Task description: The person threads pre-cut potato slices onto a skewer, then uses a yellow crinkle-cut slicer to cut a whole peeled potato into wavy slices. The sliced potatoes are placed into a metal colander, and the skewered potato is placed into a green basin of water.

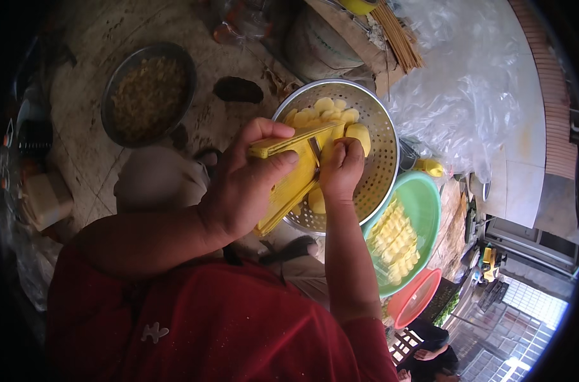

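My left hand (pixel 244 181) grips a yellow mandoline slicer (pixel 289 186) by its side edges, tilted over a perforated metal colander (pixel 382 143). On the slicer's face, close to the dark blade slot, my right hand (pixel 344 167) has its fingers curled around a piece of potato, mostly hidden by the hand. Pale yellow potato slices (pixel 325 109) are heaped in the colander beyond the slicer. A peeled whole potato (pixel 359 137) lies just past my right fingers. Another potato (pixel 316 201) shows partly below the slicer's lower edge.
Right of the colander stands a green basin (pixel 430 205) holding rows of pale yellow pieces, with a red basin (pixel 418 298) beyond. A metal bowl (pixel 191 79) of small pieces sits on the tiled floor. Thin wooden sticks (pixel 398 40) lie near clear plastic sheeting (pixel 456 95). Another person's hand (pixel 427 354) shows lower right.
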`<state>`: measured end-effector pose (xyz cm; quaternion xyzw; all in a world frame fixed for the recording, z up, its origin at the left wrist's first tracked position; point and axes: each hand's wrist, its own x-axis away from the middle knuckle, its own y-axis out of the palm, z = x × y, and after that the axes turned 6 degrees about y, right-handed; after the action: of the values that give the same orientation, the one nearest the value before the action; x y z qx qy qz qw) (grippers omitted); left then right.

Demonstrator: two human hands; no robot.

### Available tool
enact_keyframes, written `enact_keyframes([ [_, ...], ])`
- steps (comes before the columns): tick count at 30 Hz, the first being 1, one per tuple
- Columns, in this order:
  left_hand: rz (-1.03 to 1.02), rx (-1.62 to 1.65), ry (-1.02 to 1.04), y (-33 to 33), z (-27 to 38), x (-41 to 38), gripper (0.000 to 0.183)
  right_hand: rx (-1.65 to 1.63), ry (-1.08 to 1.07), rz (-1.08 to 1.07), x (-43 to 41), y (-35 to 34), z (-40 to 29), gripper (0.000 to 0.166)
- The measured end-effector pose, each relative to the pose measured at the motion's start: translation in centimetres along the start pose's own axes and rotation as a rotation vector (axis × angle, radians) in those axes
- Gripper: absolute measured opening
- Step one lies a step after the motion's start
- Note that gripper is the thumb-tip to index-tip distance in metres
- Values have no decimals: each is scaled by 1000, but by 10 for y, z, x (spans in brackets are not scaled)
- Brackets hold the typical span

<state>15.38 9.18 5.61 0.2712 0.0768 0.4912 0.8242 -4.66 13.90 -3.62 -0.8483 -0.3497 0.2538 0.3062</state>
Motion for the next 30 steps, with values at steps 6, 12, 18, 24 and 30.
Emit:
enact_keyframes([
  [6,47,-128,105,-7,-4,5,29,-204,-294,-154,43,-25,-103,8],
  [12,2,-91,30,0,0,3,29,26,11,5,-9,7,5,11],
  [18,65,32,-19,-6,0,1,28,-145,-106,-134,23,-13,-58,9],
  [24,30,-36,40,-1,-1,6,28,-85,-127,-43,14,-6,-47,10],
  [30,-15,-67,9,-2,2,-1,28,-23,99,-59,-5,-2,-6,9],
])
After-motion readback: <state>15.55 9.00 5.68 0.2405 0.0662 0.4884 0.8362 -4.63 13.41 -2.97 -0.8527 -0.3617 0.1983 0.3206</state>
